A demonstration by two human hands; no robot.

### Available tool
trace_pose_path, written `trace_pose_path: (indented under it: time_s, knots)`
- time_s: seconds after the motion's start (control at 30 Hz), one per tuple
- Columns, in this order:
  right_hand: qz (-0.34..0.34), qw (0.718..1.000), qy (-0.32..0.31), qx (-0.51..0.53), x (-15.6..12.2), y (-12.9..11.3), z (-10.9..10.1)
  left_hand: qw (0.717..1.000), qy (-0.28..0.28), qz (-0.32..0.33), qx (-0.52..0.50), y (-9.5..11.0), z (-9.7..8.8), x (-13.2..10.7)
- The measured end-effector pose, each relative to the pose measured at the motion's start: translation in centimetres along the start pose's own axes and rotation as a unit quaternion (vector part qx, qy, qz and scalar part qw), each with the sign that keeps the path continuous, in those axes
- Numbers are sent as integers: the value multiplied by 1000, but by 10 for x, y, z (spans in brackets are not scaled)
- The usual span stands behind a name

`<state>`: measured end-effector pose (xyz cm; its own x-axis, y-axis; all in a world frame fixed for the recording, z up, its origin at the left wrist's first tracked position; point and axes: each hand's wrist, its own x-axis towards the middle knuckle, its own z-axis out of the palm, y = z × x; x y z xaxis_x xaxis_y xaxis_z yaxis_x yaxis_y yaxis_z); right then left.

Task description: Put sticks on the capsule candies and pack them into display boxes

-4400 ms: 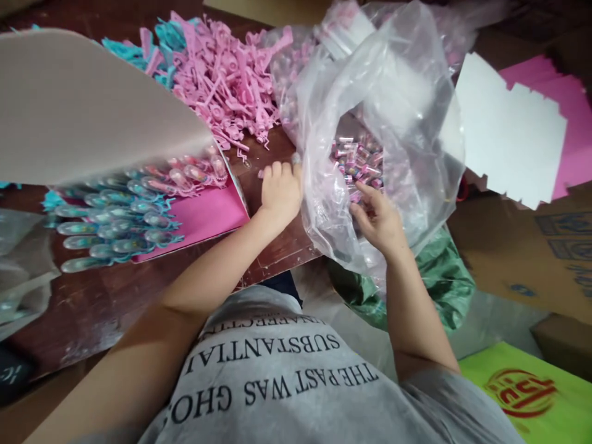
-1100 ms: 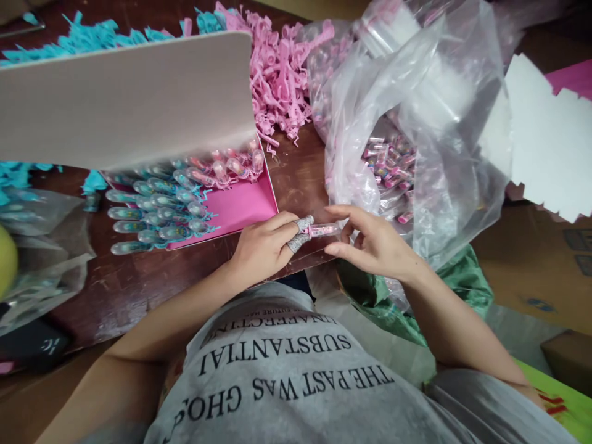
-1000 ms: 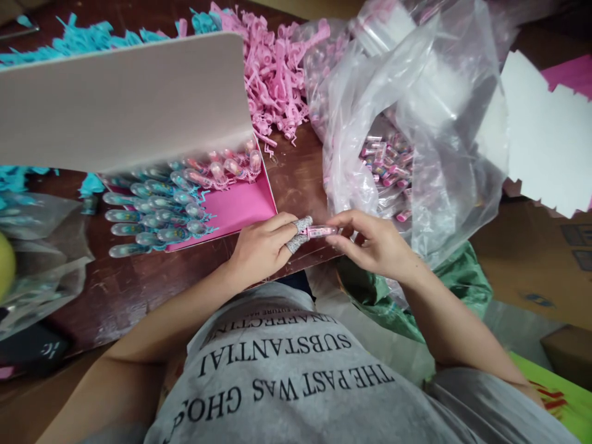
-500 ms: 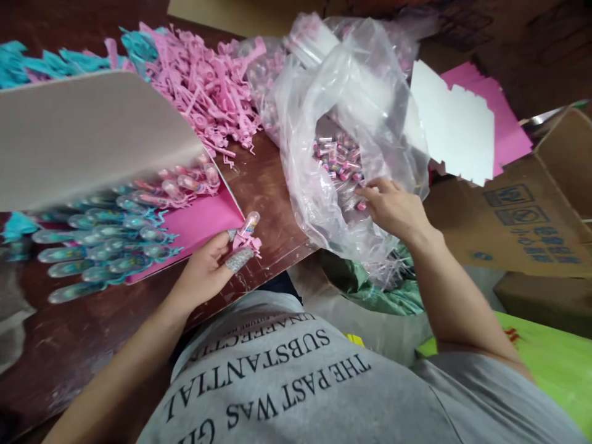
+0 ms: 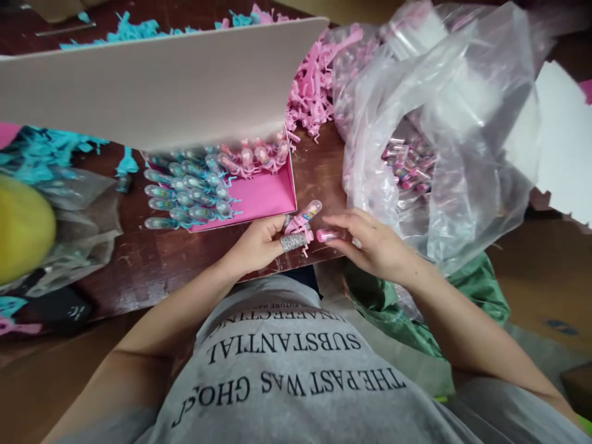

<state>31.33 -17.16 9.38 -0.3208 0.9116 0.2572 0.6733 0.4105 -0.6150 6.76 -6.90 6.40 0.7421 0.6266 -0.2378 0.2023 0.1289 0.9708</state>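
Observation:
My left hand (image 5: 259, 245), with taped fingertips, pinches an assembled clear tube on a pink plastic holder (image 5: 303, 219) at the near table edge. My right hand (image 5: 370, 240) sits just to its right, fingers closed on another small pink-capped tube (image 5: 327, 235). Both hands hover in front of an open pink box (image 5: 259, 200) holding rows of blue and pink tubes (image 5: 194, 185). A large clear plastic bag (image 5: 444, 142) with many loose pink tubes (image 5: 409, 163) lies right of my right hand.
The box's grey lid (image 5: 152, 86) stands up behind the rows. Pink plastic holders (image 5: 312, 92) and blue ones (image 5: 50, 154) are heaped on the brown table (image 5: 139, 265). White cards (image 5: 562, 148) lie at right, a yellow-green object (image 5: 21, 225) at left, a green bag (image 5: 444, 302) below.
My right hand has come out of the bag with a pink-capped tube and moved left beside my left hand. The left hand still holds the assembled tube.

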Motion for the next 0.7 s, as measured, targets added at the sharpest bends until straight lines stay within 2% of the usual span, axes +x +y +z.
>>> trace_pose_path:
  time_s: [0.1,0.23,0.3,0.37,0.47,0.57,0.63,0.7]
  knots:
    - [-44,999,16,-22,12,-4,13,1000,4,12,10,0,-1,-7]
    - [-75,988,28,-129,13,-14,16,999,23,28,17,2,-2,-17]
    - [-75,984,21,-159,14,-21,17,996,49,53,60,5,-3,-22]
    - [-72,985,10,-159,17,-24,19,981,79,91,154,6,-7,-27]
    - [-54,995,-13,-78,23,-24,24,930,86,161,319,5,-16,-34]
    - [13,996,-46,76,29,-20,28,884,65,218,408,1,-26,-39]
    - [69,982,-61,167,33,-19,29,877,69,237,412,-2,-30,-42]
    - [99,967,-67,223,39,-19,31,887,93,238,385,-4,-32,-44]
